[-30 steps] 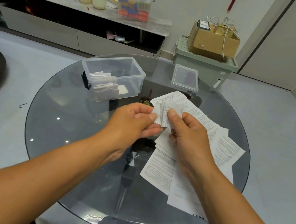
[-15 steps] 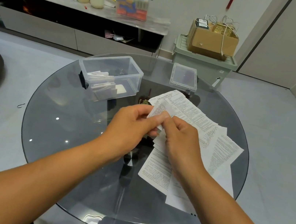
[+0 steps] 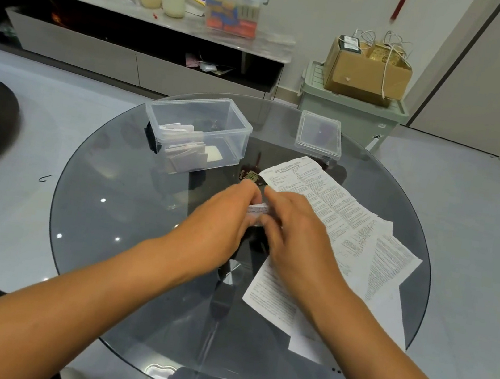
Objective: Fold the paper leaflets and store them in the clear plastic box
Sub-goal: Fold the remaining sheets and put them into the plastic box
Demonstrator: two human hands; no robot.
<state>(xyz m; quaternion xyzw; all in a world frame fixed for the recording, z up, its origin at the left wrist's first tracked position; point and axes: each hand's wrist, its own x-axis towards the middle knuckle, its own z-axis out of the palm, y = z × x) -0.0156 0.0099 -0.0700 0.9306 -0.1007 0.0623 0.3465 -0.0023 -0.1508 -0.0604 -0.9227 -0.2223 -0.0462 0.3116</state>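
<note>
Two bare hands close together above the middle of a round, dark, shiny glass table (image 3: 127,223). Left hand (image 3: 221,220) and right hand (image 3: 296,238) both pinching one small folded white paper leaflet (image 3: 258,210), with only a thin strip of it showing between the fingers. Blurry there, so hard to tell how many folds.

Just right of the hands, a loose pile of flat white paper sheets with tiny black print (image 3: 346,233), spread out on the glass and lying over each other.

Farther back on the left, an open clear plastic box with rounded corners (image 3: 236,122), holding a bunch of small folded white papers (image 3: 183,150) at its near left end. To its right, a flat clear plastic lid (image 3: 319,134) lying on the glass.
</note>
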